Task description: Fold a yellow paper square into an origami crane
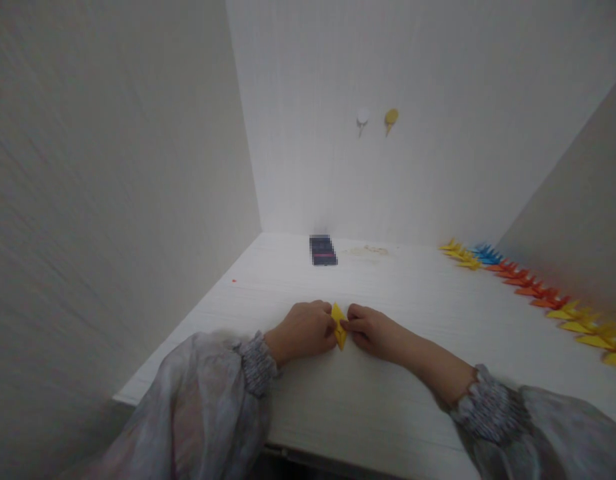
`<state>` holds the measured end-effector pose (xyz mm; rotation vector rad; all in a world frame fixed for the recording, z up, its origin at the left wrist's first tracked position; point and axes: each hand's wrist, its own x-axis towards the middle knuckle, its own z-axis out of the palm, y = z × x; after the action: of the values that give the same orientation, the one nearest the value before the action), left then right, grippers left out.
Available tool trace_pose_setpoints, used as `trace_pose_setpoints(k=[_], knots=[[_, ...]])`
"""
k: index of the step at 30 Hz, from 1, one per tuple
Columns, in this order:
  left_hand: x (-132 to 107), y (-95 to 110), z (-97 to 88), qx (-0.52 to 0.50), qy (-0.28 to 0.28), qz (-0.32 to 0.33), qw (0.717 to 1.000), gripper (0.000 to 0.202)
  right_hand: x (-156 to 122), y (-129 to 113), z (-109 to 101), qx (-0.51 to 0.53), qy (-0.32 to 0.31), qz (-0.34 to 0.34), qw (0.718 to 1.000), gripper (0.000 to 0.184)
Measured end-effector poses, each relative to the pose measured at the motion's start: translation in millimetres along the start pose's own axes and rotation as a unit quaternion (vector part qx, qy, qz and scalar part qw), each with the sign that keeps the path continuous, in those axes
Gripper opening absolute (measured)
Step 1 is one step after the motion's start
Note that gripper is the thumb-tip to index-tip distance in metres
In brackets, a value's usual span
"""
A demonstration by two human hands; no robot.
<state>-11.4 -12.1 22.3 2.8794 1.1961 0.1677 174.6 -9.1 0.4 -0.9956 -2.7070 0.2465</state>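
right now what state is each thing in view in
Small yellow paper diamond: folded, partly covered
Bare left hand: curled, gripping the diamond
Bare right hand: touching the diamond
Yellow, blue, orange-red paper figures: folded, lined up
Dark rectangular object: lying flat, pixelated
White round hook: wall-mounted
Yellow round hook: wall-mounted

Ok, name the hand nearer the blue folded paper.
Right. The right hand is left of the blue folded paper, the left hand farther left, both nearer the camera.

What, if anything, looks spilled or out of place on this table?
Two things: brownish marks on the white table near the back wall, right of the dark object, perhaps a stain; and a tiny red speck alone toward the left edge, like a stray scrap.
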Motion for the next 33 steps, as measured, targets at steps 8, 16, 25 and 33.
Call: trace_pose_setpoints(k=[8,16,25,33], knots=[[-3,-4,6.6,-0.023,0.008,-0.036,0.999,0.024,-2,2,0,0.015,0.015,-0.001,1.000,0.026],[-3,-8,7.4,-0.075,0.006,-0.069,0.995,0.025,-5,5,2,0.000,0.021,-0.002,1.000,0.023],[3,-12,11.0,-0.106,0.014,-0.084,0.991,0.031,-4,3,1,-0.005,0.032,0.043,0.999,0.016],[20,-19,13.6,-0.218,-0.038,-0.138,0.966,0.028,-5,6,6,0.066,0.069,0.056,0.994,0.017]])
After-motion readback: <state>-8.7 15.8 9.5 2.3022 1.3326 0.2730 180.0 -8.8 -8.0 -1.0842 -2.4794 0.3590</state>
